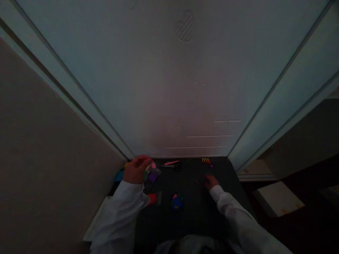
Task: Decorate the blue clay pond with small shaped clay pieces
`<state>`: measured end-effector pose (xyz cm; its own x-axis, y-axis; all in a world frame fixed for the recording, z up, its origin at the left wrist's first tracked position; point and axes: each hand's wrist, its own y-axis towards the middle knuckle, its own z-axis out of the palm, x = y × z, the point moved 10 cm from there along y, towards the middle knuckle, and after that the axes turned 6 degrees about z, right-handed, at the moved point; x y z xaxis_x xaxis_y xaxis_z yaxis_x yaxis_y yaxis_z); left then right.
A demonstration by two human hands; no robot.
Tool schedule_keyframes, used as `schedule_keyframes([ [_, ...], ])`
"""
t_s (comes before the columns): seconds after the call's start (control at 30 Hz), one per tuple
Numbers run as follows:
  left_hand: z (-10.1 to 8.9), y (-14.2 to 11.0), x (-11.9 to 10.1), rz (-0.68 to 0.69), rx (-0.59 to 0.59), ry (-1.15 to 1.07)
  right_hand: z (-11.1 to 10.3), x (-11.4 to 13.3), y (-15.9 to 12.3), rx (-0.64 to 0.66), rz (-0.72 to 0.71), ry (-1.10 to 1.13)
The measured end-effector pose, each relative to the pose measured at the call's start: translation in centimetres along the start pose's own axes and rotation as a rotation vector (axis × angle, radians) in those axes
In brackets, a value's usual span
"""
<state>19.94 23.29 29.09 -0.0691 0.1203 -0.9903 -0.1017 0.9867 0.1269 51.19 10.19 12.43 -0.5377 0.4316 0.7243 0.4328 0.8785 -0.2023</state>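
The scene is very dim. My left hand [137, 168] reaches over a cluster of small clear packets of coloured clay [152, 173] at the back left of a dark mat [190, 208]; its fingers curl over them, and I cannot see whether they grip one. My right hand [211, 181] rests low on the mat near the middle right, its fingers too dark to read. Between my hands lie pink-handled scissors [172, 163], a red packet [152, 198] and a blue ball with coloured spots [177, 202].
A small red and yellow piece [206, 161] sits at the mat's back edge. A pale door [180, 81] stands right behind the mat. A beige wall [39, 158] is at left; a light box [277, 199] lies at right.
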Motion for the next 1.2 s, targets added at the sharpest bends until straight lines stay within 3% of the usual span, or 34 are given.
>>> schedule_keyframes([
  [0.1,1.5,0.9,-6.9,0.179,0.070,-0.160,-6.3,4.3,1.4,-0.142,-0.144,0.119],
  [0.2,3.7,-1.1,-13.2,0.306,0.172,-0.313,-13.0,10.3,0.1,-0.254,-0.307,0.266],
  [0.27,6.5,-4.2,-16.3,0.341,0.394,-0.491,-16.3,14.5,-3.1,-0.273,-0.428,0.375],
  [0.37,9.2,-8.9,-17.9,0.267,0.599,-0.657,-19.7,19.8,-10.1,-0.241,-0.717,0.795],
  [0.47,10.6,-12.1,-17.7,0.152,0.739,-0.734,-20.5,22.7,-15.3,-0.276,-0.806,0.846],
  [0.57,10.7,-13.6,-17.5,0.139,0.796,-0.750,-20.1,24.9,-19.1,-0.373,-0.911,0.582],
  [0.67,10.3,-14.4,-17.4,0.155,0.806,-0.759,-18.8,26.2,-21.2,-0.369,-0.990,0.381],
  [0.87,10.4,-16.0,-16.3,0.123,0.827,-0.700,-17.9,26.4,-22.3,-0.397,-0.970,0.299],
  [1.2,8.9,-17.1,-16.4,0.382,0.786,-0.405,-17.0,24.6,-20.9,-0.338,-0.893,0.412],
])
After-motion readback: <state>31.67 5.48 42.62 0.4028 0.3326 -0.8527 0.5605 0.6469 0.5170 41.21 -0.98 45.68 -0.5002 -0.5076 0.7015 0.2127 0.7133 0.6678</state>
